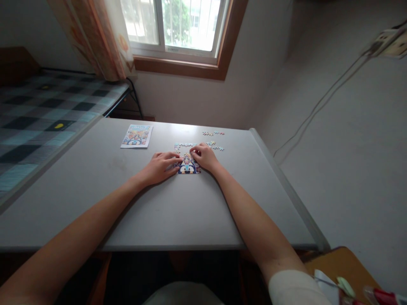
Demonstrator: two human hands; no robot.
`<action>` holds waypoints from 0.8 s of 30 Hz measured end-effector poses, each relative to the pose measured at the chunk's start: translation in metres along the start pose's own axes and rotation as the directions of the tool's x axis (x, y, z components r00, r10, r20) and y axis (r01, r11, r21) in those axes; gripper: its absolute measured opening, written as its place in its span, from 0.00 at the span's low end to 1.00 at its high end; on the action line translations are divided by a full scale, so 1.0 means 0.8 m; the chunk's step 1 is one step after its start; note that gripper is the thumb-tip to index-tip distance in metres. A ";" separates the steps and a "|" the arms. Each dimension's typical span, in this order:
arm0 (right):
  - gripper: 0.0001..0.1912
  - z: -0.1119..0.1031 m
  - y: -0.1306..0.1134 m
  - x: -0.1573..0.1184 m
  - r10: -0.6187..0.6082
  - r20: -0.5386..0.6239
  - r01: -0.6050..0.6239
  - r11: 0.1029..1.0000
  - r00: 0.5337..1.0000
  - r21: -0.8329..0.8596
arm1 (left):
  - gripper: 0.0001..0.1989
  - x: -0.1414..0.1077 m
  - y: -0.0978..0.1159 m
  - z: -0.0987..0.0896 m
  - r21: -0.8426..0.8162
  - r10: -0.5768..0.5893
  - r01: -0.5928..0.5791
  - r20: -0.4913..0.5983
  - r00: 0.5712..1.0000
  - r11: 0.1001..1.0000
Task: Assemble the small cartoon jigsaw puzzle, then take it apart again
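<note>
A partly assembled jigsaw puzzle [187,169] lies flat on the grey table, its lower part joined into a blue and white cartoon figure and a gap showing inside its upper border. My left hand [162,166] rests at the puzzle's left edge, fingers stretched out and touching it. Over the upper right of the puzzle is my right hand [205,156], thumb and fingertips drawn together. Whatever is between those fingertips is too small to make out. Loose puzzle pieces [218,148] lie just beyond my right hand, with another group [208,134] farther back.
A printed picture sheet [136,136] lies at the table's back left. The grey table [159,220] borders a checked bed [57,101] on the left and a wall on the right. A wooden stool [346,267] holding small items stands at lower right.
</note>
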State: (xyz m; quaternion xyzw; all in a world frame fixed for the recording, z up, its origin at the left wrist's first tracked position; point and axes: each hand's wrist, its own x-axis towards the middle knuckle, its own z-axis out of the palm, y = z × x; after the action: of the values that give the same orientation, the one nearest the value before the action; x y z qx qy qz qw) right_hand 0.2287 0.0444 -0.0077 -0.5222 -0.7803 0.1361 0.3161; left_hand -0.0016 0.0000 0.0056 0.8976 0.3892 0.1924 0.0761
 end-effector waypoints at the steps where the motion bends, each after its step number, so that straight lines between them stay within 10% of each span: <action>1: 0.08 0.000 0.000 0.000 0.001 0.000 -0.001 1.000 1.000 0.000 | 0.17 0.000 0.000 0.000 -0.002 -0.002 0.002 0.001 1.000 1.000; 24: 0.09 -0.002 -0.004 0.000 0.016 0.007 -0.016 1.000 1.000 -0.006 | 0.18 0.000 -0.002 0.002 0.001 -0.016 0.016 0.008 1.000 1.000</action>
State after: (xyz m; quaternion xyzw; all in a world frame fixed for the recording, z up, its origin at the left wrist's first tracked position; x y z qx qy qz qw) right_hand 0.2277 0.0427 -0.0046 -0.5289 -0.7778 0.1380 0.3104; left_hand -0.0020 0.0009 0.0039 0.8952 0.3963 0.1882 0.0789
